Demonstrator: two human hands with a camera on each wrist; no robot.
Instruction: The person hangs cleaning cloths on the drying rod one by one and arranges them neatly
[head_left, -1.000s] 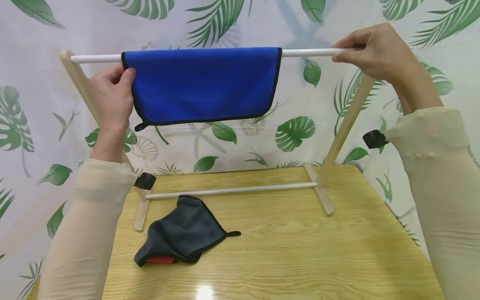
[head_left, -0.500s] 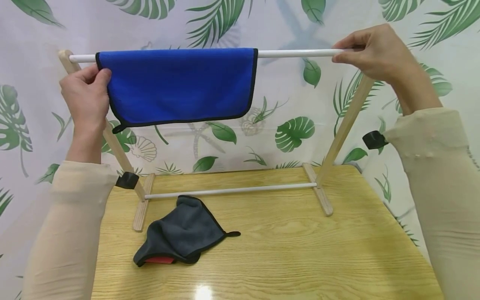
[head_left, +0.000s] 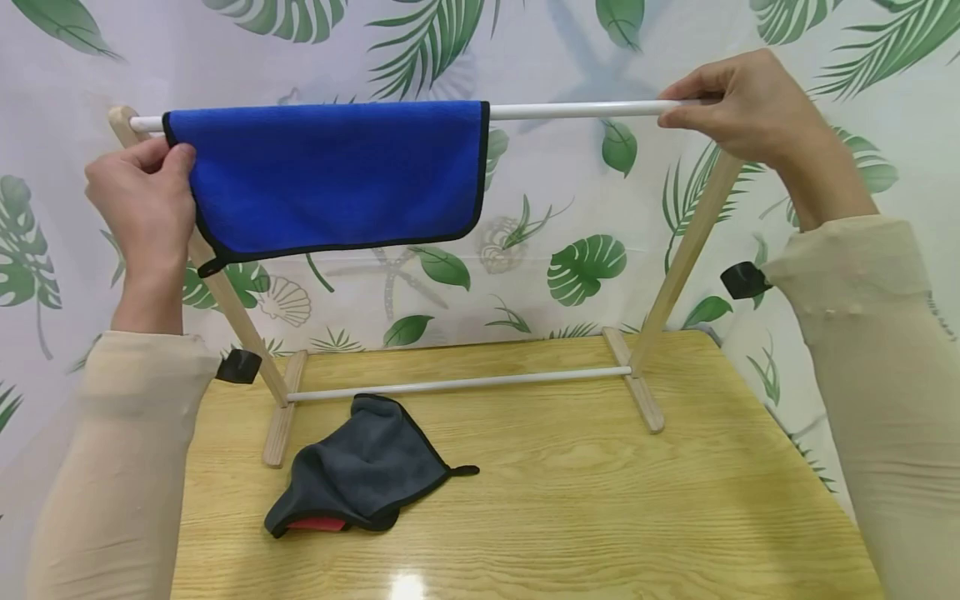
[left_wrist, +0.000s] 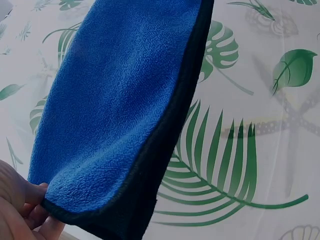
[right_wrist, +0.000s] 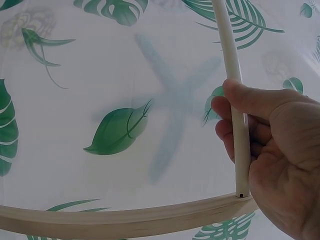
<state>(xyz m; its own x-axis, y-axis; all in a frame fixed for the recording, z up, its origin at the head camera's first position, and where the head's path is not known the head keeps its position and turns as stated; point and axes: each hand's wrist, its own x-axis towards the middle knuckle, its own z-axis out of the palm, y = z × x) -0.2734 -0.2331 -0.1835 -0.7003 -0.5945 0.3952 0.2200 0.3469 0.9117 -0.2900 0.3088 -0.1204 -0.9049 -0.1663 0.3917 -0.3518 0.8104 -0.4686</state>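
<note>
A blue towel (head_left: 330, 175) with black edging hangs folded over the white top rod (head_left: 577, 109) of a wooden drying rack, near its left end. My left hand (head_left: 146, 196) pinches the towel's left edge just below the rod; in the left wrist view the thumb and fingers (left_wrist: 35, 200) grip the edging at a corner. At the rod's right end my right hand (head_left: 750, 108) grips the rod between thumb and fingers. The right wrist view has the hand (right_wrist: 280, 130) curled round the rod (right_wrist: 232, 55), close to its joint with the wooden upright (right_wrist: 125, 220).
On the wood-grain table (head_left: 600, 500) lies a crumpled dark grey towel (head_left: 367, 467) with a bit of red showing, in front of the lower white rod (head_left: 465, 383). The rack's feet (head_left: 636, 383) stand near the leaf-patterned backdrop (head_left: 450, 300).
My left hand has drawn the blue towel leftward along the top rod, toward the left upright. The right hand has kept its grip at the rod's right end.
</note>
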